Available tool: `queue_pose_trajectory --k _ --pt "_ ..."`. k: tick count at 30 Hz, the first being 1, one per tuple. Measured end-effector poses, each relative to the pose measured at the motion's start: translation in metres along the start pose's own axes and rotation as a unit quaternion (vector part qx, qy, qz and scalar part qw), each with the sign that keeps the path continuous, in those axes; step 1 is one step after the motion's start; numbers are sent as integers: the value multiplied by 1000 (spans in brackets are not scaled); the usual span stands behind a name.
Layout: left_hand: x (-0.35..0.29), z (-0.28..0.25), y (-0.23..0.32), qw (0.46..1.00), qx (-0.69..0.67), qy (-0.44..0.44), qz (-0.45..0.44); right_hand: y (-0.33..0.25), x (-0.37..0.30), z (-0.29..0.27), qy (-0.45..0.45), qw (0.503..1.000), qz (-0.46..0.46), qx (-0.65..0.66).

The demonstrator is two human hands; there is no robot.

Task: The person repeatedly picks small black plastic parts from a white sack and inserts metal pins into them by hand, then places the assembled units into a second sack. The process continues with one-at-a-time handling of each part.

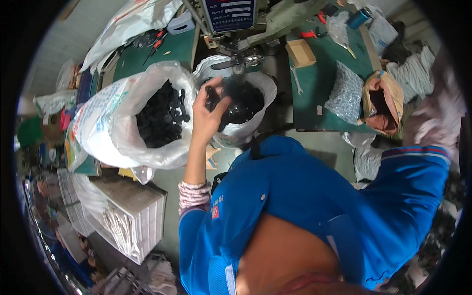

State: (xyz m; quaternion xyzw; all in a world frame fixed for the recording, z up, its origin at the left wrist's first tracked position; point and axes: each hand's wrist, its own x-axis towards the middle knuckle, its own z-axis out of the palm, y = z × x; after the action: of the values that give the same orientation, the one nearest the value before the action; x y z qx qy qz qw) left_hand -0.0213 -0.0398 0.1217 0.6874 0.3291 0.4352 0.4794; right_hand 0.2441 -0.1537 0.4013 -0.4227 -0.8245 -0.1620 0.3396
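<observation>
My left hand [210,109] is curled round a small black part [212,98], thumb and fingers bent about it; its exact kind is hard to make out. The hand is over the left side of a white-lined bucket [269,91], which holds a dark, glossy mass [242,107]. Just left of that wrist stands a big white woven sack [101,125] with a clear liner, full of similar black parts [160,120]. My right arm [410,172] reaches out to the far right, its patterned cuff [435,123] smeared by motion. The right hand's fingers cannot be made out there.
A green machine [275,27] with a metal spindle [238,66] overhangs the bucket. On the right green table [309,91] are a cardboard tray [301,53], a wrench [296,81], a clear bag of small parts [344,93] and a brown paper sack [386,78]. A white crate [147,221] stands lower left.
</observation>
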Motion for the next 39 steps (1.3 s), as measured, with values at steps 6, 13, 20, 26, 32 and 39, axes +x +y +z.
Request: queue_pose_trajectory --k 6,13,20,26,32,39 --pt "47 8 48 981 191 -15 28 72 -152 127 80 846 346 397" --pt "48 14 48 933 360 27 5 74 -179 290 12 593 470 653" --pt "49 16 38 885 457 53 64 71 -146 329 106 505 494 700" --pt "51 16 12 886 457 44 67 75 -124 343 146 585 480 637" --pt "50 16 -1 917 394 5 69 69 -125 349 153 705 451 525" --pt "52 11 -7 921 375 -10 110 70 -131 360 158 820 409 367"
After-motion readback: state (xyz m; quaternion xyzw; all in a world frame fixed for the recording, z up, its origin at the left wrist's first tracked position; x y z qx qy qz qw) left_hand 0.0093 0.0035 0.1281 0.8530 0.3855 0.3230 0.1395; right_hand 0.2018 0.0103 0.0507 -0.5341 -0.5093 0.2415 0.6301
